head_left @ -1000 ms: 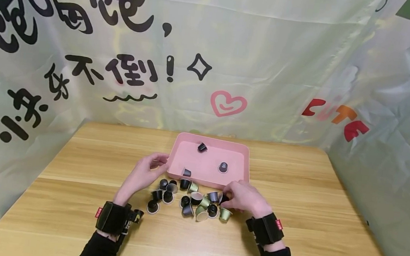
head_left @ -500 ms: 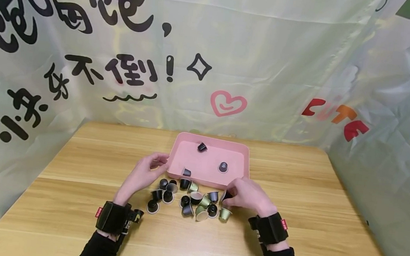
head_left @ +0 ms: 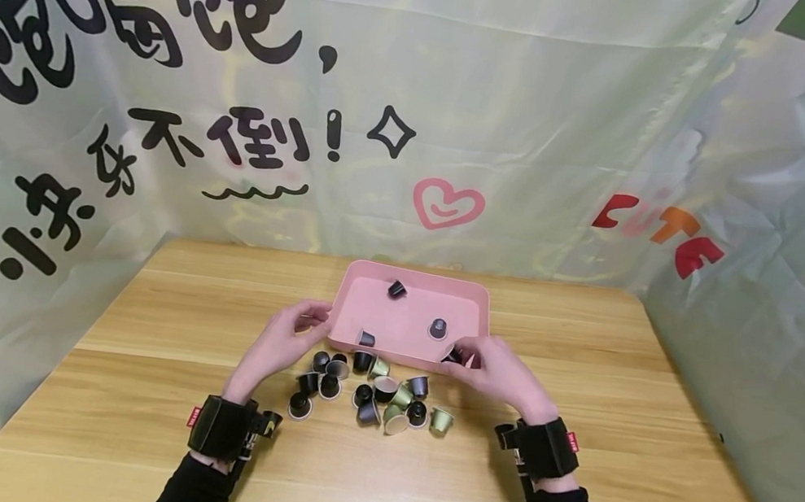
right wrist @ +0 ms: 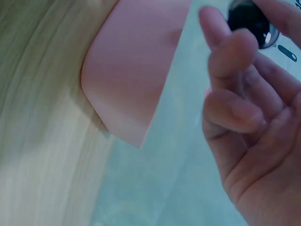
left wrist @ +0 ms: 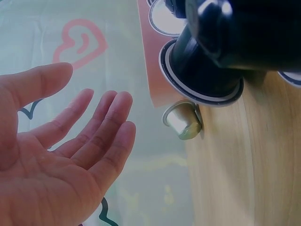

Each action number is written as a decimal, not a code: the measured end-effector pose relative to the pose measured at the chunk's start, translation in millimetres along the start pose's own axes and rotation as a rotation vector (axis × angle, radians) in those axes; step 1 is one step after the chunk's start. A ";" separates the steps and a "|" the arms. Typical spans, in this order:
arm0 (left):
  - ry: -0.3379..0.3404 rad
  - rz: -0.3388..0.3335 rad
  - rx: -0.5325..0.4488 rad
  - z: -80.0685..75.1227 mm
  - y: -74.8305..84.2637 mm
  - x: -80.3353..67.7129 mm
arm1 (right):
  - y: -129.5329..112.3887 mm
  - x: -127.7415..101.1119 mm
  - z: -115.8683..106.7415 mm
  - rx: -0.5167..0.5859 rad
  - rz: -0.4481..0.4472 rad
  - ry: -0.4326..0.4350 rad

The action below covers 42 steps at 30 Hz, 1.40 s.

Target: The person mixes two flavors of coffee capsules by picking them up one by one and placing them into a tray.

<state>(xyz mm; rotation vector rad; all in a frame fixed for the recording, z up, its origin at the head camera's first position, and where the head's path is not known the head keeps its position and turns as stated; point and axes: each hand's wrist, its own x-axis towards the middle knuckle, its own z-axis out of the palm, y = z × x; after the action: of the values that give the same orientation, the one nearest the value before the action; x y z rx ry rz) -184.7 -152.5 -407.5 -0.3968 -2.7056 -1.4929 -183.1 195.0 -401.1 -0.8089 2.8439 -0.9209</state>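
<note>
In the head view my right hand (head_left: 496, 369) is at the front right rim of a pink tray (head_left: 406, 321). It pinches a black coffee capsule (right wrist: 248, 22) between thumb and fingertips, high in the right wrist view. My left hand (head_left: 288, 339) holds nothing; its fingertips are right at the tray's left side, fingers relaxed and palm showing in the left wrist view. Inside the tray lie a black capsule (head_left: 397, 289), a grey capsule (head_left: 438, 328) and another grey capsule (head_left: 367, 338) by the front wall.
Several black, grey and green capsules are heaped on the wooden table (head_left: 377, 494) before the tray, among them a pale green capsule (head_left: 441, 421) at the right end and a black capsule (head_left: 300, 405) at the left. A printed cloth (head_left: 534, 118) hangs behind.
My right hand has lifted the black capsule from the right of the heap and brought it up to the tray's front rim. The left hand has stayed put.
</note>
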 end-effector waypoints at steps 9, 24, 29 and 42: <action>0.003 0.000 0.001 0.4 0.2 -0.8 | 1.6 3.5 2.6 -0.004 0.052 0.166; 0.001 0.002 0.000 0.5 0.3 -0.2 | 7.6 4.1 4.4 -0.029 0.189 0.268; 0.000 0.012 0.000 1.1 1.2 -0.7 | 7.7 4.0 4.3 -0.025 0.181 0.303; -0.020 0.037 0.033 5.9 12.2 -3.7 | 5.9 2.8 0.8 -0.034 0.171 0.537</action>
<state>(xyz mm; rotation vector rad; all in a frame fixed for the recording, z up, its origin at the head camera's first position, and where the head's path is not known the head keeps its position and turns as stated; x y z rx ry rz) -177.6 -142.1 -401.1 -0.4601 -2.7187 -1.4410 -188.1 197.2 -404.8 -0.3443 3.3114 -1.2226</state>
